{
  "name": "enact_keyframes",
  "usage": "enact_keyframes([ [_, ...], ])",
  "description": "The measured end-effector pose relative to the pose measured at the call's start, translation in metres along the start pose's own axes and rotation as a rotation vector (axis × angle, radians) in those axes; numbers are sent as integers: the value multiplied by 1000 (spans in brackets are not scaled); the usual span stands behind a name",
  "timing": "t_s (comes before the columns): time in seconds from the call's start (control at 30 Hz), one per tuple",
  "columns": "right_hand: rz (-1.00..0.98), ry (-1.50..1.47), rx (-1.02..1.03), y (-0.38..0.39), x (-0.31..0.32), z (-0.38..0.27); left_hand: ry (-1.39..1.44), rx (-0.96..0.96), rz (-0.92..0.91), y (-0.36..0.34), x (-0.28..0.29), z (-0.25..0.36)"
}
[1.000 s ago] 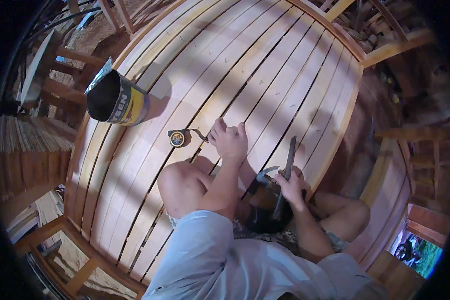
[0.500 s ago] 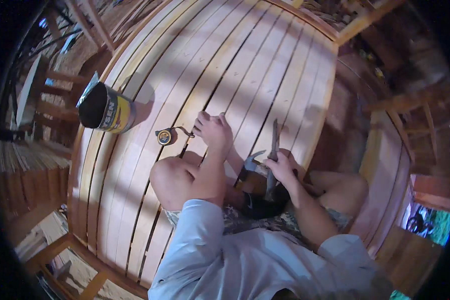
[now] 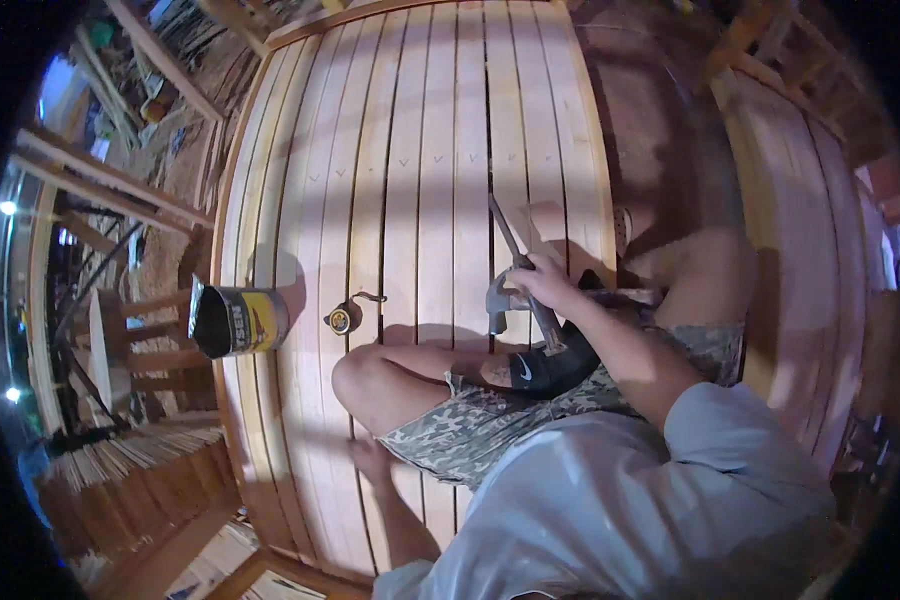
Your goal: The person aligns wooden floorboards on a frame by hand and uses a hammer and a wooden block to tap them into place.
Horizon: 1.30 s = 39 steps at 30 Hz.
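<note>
My right hand (image 3: 548, 284) is closed round a long dark metal bar (image 3: 508, 228), held aslant above my folded leg. Its upper end points away from me; the lower end reaches my dark ankle sleeve. Beside the fingers is the grey head of a claw hammer (image 3: 497, 304); its handle is mostly hidden, and whether the hand grips it too I cannot make out. My left hand (image 3: 372, 462) rests on the slatted planks (image 3: 315, 430) beside my left knee, seemingly flat with nothing in it. A round yellow-and-black tape measure (image 3: 339, 320) lies beyond that knee, its dark strap stretched out.
A yellow-and-dark can (image 3: 255, 322) with its lid bent up stands at the left on the planks. Stacked thin boards (image 3: 135, 465) are at the lower left. Another slatted wooden panel (image 3: 790, 230) lies on the right, past a gap. Pencil marks cross the far planks.
My left hand has moved from beyond the knee, near the tape measure, back to the planks beside my hip. My right hand still holds the bar. The view has turned.
</note>
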State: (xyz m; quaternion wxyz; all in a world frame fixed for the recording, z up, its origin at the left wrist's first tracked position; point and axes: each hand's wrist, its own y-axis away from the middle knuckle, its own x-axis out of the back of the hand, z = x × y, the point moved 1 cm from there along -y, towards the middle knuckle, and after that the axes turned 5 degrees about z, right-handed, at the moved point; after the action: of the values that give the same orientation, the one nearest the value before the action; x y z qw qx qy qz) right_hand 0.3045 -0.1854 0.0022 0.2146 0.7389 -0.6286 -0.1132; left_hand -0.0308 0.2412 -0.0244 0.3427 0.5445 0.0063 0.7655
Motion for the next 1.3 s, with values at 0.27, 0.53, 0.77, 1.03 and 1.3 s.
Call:
enact_keyframes([
  [0.27,323,-515,-267,9,36,-41,-276,169,60,107,-62,-17],
  [0.53,340,-601,-283,12,50,-18,-459,151,30,107,-50,15],
  [0.77,571,-200,-127,-2,14,23,-3,15,212,104,-57,9],
  [1.03,383,243,157,37,-4,-29,273,-11,346,87,-62,-40],
  [1.3,291,315,93,31,-19,-31,-257,-339,645,98,-66,-47],
])
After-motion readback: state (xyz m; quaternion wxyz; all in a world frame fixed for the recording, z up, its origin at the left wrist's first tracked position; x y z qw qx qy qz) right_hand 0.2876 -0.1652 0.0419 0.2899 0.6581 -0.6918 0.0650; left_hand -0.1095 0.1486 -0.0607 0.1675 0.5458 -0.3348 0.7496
